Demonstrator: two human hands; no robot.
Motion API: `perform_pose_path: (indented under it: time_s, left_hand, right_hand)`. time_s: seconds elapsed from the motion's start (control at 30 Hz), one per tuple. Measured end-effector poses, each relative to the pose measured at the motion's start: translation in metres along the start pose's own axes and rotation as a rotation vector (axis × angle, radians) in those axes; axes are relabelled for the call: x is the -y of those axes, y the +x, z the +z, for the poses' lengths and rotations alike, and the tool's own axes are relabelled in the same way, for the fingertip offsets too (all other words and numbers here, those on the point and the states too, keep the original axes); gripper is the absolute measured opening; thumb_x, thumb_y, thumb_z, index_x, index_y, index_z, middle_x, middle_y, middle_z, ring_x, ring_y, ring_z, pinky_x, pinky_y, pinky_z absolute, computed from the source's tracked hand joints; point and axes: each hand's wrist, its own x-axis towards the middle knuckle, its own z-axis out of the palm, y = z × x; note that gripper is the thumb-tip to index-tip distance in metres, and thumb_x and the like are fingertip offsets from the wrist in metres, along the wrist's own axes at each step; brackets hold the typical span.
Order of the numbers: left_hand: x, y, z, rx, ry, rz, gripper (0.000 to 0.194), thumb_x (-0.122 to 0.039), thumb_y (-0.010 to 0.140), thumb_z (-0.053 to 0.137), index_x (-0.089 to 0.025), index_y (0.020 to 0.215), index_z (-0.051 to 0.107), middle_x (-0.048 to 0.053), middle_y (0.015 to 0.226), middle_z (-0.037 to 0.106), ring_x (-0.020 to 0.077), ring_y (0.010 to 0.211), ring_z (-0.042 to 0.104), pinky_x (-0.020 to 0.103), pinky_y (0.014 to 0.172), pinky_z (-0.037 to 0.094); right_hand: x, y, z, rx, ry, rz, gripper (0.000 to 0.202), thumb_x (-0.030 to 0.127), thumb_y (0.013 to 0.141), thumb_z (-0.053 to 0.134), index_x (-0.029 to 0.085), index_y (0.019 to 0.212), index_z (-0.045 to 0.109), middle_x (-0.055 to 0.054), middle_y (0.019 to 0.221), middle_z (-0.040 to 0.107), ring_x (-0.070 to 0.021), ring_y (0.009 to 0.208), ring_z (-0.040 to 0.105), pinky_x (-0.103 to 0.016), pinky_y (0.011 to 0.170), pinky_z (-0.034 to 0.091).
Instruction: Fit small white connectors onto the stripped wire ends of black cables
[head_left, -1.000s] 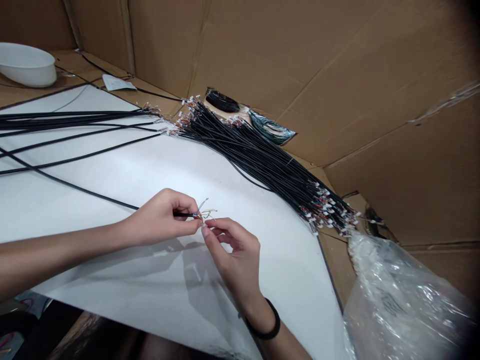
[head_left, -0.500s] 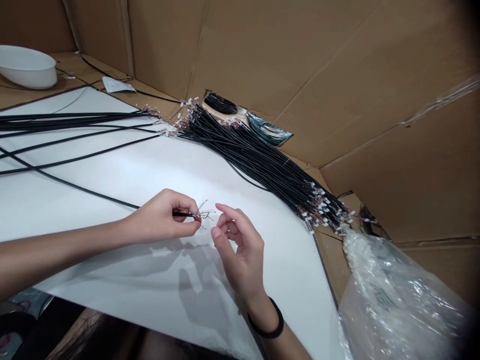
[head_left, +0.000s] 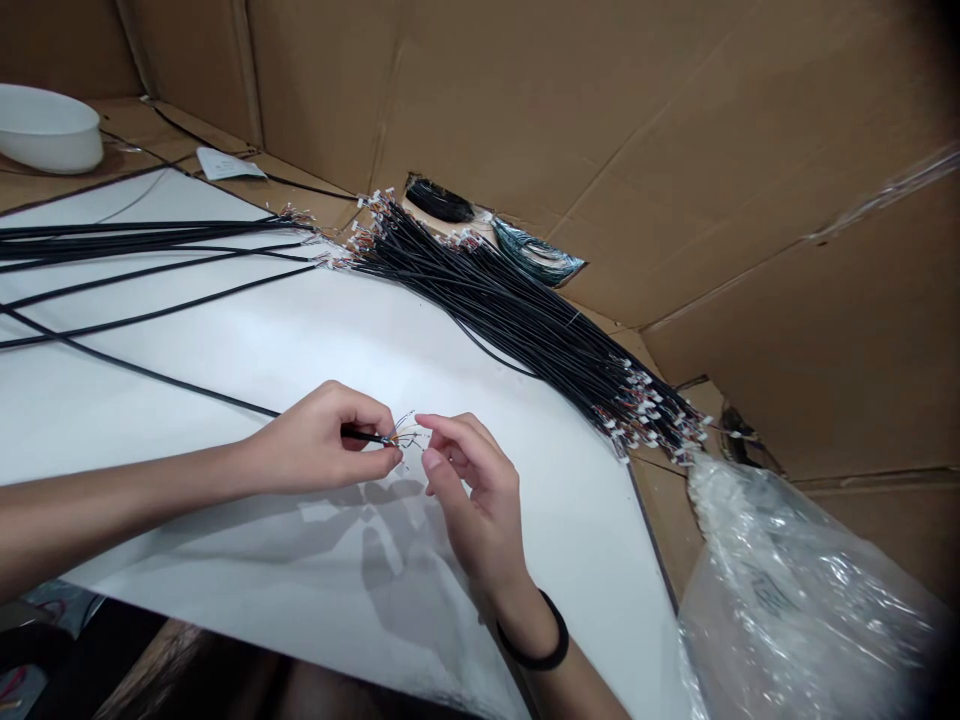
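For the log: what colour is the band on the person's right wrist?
Black: a plain, thin band around the right wrist, seen in the head view.

No readable text anywhere in this shot. The small white slip (head_left: 223, 163) in the upper left of the frame is too blurred to show any words. The clear plastic bag (head_left: 787, 600) in the lower right carries faint dark print, too creased and small to make out.
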Motion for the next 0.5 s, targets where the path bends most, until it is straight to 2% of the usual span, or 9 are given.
perform_pose_path:
  time_s: [0.5]
  left_hand:
    - [-0.0009, -0.0011, -0.0026, 0.007, 0.015, 0.022, 0.033, -0.033, 0.085, 0.055, -0.012, 0.060, 0.059, -0.004, 0.050, 0.043, 0.0062, 0.048, 0.033, 0.020, 0.046, 0.026]
  right_hand:
    - [-0.0062, -0.0011, 0.0003, 0.000, 0.040, -0.005, 0.020, 0.021, 0.092, 0.050, 0.023, 0.101, 0.068, -0.002, 0.087, 0.056, -0.0115, 0.068, 0.055, -0.026, 0.057, 0.047]
